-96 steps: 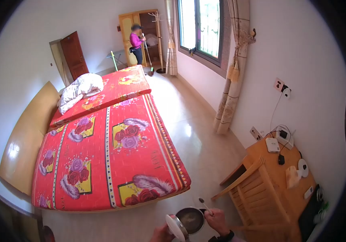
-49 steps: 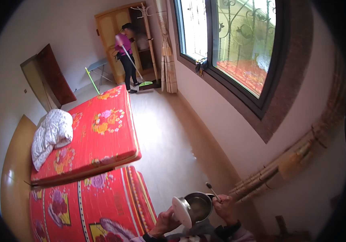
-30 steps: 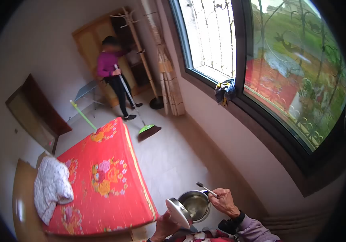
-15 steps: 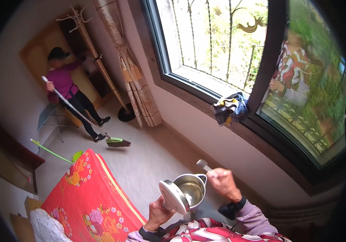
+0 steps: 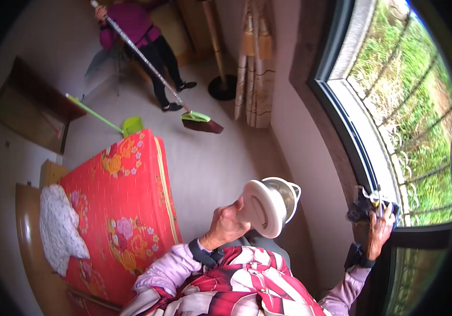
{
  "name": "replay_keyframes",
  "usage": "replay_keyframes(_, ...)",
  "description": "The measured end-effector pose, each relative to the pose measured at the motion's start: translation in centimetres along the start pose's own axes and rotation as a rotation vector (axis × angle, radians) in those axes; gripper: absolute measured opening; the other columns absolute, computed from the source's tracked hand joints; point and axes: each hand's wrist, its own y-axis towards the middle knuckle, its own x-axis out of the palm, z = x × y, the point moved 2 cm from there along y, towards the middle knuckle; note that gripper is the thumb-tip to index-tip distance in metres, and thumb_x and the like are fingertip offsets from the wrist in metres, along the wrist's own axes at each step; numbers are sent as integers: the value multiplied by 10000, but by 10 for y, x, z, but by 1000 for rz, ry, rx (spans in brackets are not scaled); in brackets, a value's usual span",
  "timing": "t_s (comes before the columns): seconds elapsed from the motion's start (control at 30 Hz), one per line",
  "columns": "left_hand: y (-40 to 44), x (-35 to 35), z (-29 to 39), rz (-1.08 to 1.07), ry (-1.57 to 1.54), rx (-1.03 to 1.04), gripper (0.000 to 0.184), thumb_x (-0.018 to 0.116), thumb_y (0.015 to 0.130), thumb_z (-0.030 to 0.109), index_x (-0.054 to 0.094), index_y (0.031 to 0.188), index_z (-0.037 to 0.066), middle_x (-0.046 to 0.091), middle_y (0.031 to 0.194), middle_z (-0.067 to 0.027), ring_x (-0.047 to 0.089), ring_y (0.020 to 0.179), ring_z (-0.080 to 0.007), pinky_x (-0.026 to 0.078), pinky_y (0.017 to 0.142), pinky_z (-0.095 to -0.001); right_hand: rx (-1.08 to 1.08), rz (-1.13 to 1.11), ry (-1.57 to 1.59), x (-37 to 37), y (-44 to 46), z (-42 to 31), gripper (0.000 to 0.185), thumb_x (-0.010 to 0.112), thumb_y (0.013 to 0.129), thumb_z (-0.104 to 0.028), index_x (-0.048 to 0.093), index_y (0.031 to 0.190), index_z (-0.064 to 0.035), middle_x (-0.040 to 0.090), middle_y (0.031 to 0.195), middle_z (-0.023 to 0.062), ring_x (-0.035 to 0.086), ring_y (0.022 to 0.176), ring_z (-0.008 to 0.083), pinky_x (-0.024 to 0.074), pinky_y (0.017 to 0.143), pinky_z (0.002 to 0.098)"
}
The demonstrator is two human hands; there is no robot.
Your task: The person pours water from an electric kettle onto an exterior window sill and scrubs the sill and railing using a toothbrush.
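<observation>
My left hand is closed around the handle of a white kettle. Its round white lid stands open on the side facing me, covering much of the metal inside. At the window sill, my right hand has its fingers on a crumpled dark rag with white and yellow patches. The fingers look bent onto the cloth, partly blurred against it.
A person in a purple top holds a broom on the floor. A red flowered mattress lies left, with a green dustpan beyond it. The window frame borders an opening with bars. A curtain hangs beside the wall.
My right hand has moved from beside the kettle to the rag on the sill; the pale object in it no longer shows. The kettle has turned, its lid now facing me. My view has swung down.
</observation>
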Motion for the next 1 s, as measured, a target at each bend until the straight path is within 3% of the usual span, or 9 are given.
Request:
replay_keyframes(0.13,27,-1,-15,9,72,-30,288,663,670,75,560,927,-4,640,816,-140,652,768,-275,525,640,-328,-93,-1,27,16,-1,12,230,554,820,-116,444,994,-14,483,942,187,522,855,377,429,688,440)
replay_keyframes(0.23,45,-2,-30,46,16,86,520,568,645,45,465,1153,7,603,751,-184,598,695,-376,514,612,-406,-213,118,76,3,-3,9,195,523,829,-90,461,992,-5,490,886,187,515,826,365,426,677,409)
replay_keyframes(0.37,53,-25,-23,-37,13,-21,569,577,625,58,448,1177,12,594,751,-191,590,698,-379,498,613,-428,160,-50,696,-88,-18,-65,286,509,836,-135,520,1088,-1,583,968,129,571,846,204,476,747,324)
replay_keyframes(0.43,52,-39,-20,3,9,23,552,582,634,71,433,1163,14,592,766,-165,596,671,-352,495,581,-395,179,-200,954,-65,-18,-18,356,487,862,-198,502,1157,2,583,1037,143,579,912,219,479,799,338)
replay_keyframes(0.53,43,-42,-34,5,32,-49,456,579,644,75,499,1091,26,594,756,-163,601,679,-348,497,587,-389,-7,-56,881,-66,-22,-74,374,461,876,-221,520,1154,22,582,1062,173,572,971,253,479,827,340)
replay_keyframes(0.57,40,-41,-42,-15,15,-51,410,587,650,82,532,1053,32,594,750,-161,606,675,-339,501,591,-383,154,-69,840,-84,-21,-94,355,459,871,-205,538,1128,27,583,1042,178,570,966,267,479,821,335)
replay_keyframes(0.7,33,-55,-52,-142,-197,-72,416,681,710,206,565,1042,-17,646,950,-113,632,870,-201,508,730,-317,-227,61,160,-107,-15,-115,101,540,702,-58,597,737,17,554,877,165,549,787,302,452,687,395)
replay_keyframes(0.83,34,-43,-56,-78,-257,-268,552,775,593,110,537,1065,-50,609,965,-100,574,888,-178,472,780,-303,182,-88,918,-47,-24,-82,188,547,751,-57,544,929,4,561,753,62,517,686,118,445,637,268)
replay_keyframes(1.0,43,-71,-33,-60,-211,-214,583,801,554,120,560,1057,-49,614,969,-106,575,877,-169,460,770,-298,313,-239,1006,-66,-64,-71,156,574,741,-74,561,876,4,562,702,31,509,649,86,433,613,246)
